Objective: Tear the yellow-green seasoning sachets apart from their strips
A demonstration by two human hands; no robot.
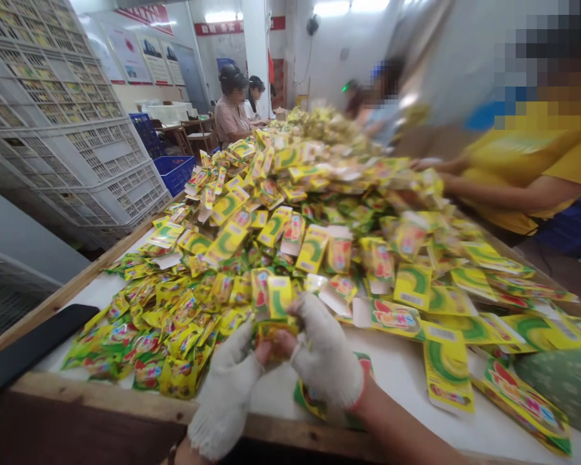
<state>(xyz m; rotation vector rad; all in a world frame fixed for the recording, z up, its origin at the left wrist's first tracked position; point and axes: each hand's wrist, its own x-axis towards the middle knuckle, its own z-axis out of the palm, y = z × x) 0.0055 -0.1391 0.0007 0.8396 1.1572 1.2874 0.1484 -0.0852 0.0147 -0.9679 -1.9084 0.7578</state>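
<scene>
Both my hands wear white knit gloves with bare fingertips. My left hand and my right hand meet at the table's near edge, fingers closed together on a yellow and green packet standing upright between them. Just beyond them spreads a big heap of yellow, green and red snack packets covering the white tabletop. Smaller sachets lie piled at the left, larger flat packets at the right.
A wooden rim frames the table. A dark flat slab lies on its left corner. White plastic crates stack at the left, blue crates behind. A person in yellow works at the right; other people sit at the far end.
</scene>
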